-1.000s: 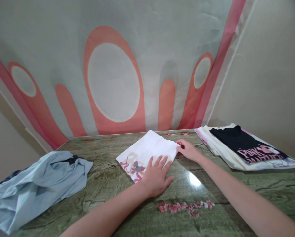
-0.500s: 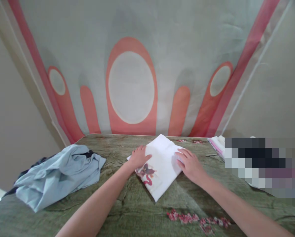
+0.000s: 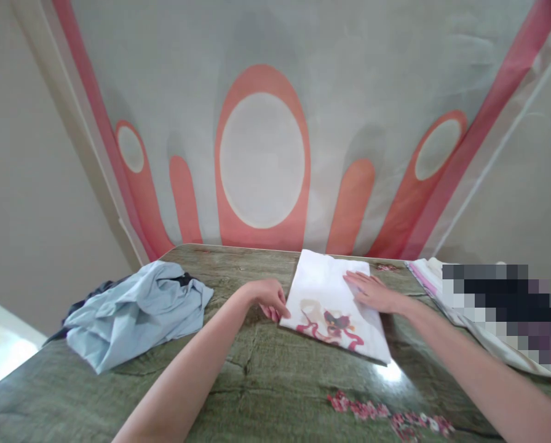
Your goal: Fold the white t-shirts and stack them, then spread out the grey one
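Note:
A folded white shirt (image 3: 327, 286) with a red, grey and beige print along its near end lies flat on the table. At its near left corner is my left hand (image 3: 270, 298), fingers curled and closed on the edge of the fabric. My right hand (image 3: 372, 291) rests palm down on the right part of the shirt, fingers stretched out and a little apart. Part of the shirt's right edge is hidden under that hand.
A crumpled light blue garment (image 3: 139, 314) lies on the left with dark cloth (image 3: 88, 296) beneath it. More cloth, white with a pink edge (image 3: 425, 278), is at the right, partly pixelated. A printed backdrop (image 3: 192, 61) hangs behind the wood-patterned table (image 3: 257, 400).
The shirt has turned from a diamond position to lie nearly square, its print now facing me. My left hand went from lying on it to gripping its corner. The view shifted slightly left.

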{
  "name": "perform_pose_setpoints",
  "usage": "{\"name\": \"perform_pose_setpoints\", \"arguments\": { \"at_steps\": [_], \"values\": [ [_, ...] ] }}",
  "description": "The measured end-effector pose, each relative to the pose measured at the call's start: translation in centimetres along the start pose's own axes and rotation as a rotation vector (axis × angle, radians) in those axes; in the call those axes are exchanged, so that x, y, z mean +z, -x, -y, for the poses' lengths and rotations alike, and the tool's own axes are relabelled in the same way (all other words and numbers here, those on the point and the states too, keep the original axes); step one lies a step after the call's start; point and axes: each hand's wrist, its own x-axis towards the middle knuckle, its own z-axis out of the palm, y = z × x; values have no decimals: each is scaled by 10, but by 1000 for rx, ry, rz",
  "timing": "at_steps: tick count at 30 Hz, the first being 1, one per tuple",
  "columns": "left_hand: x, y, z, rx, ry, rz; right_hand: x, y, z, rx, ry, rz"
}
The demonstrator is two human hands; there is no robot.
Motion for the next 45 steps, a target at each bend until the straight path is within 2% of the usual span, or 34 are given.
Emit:
{"name": "perform_pose_setpoints", "arguments": {
  "at_steps": [1,4,6,7,8,9,10,13,14,15,16,19,23,31,34,37,39,42,43,45],
  "values": [
    [8,2,-8,32,59,123,1,-5,-7,-4,13,-26],
    [33,5,-31,100,83,347,5,-17,-22,17,70,-126],
    [43,6,-41,119,76,431,7,-20,-24,35,101,-188],
    [45,6,-44,135,79,427,7,-20,-22,35,109,-219],
    [46,6,-45,155,78,376,6,-20,-16,28,111,-248],
    [46,5,-45,179,64,270,6,-18,-8,12,106,-273],
    [45,3,-44,203,27,115,5,-16,2,-12,94,-290],
    [45,-6,-41,290,-196,-464,4,-6,40,-101,28,-274],
    [48,-9,-41,343,-274,-609,5,-1,53,-111,4,-260],
    [51,-13,-41,408,-344,-700,7,3,64,-122,-13,-240],
    [55,-17,-41,477,-406,-738,8,7,73,-134,-23,-216],
    [69,-26,-39,613,-577,-665,14,17,90,-180,-21,-157],
    [76,-32,-31,577,-697,-593,15,25,92,-206,2,-147],
    [70,-36,-24,462,-739,-643,7,34,96,-259,-27,-147],
    [68,-32,-28,367,-679,-738,9,38,99,-228,-30,-171],
    [64,-21,-37,231,-523,-830,12,39,99,-206,-58,-204],
    [61,-12,-44,193,-402,-714,13,38,94,-187,-90,-222],
    [63,1,-55,201,-245,-331,13,35,81,-144,-94,-236],
    [65,4,-57,204,-223,-253,12,34,76,-122,-75,-243],
    [72,10,-63,222,-247,-219,13,32,66,-70,-21,-255]
  ]
}}
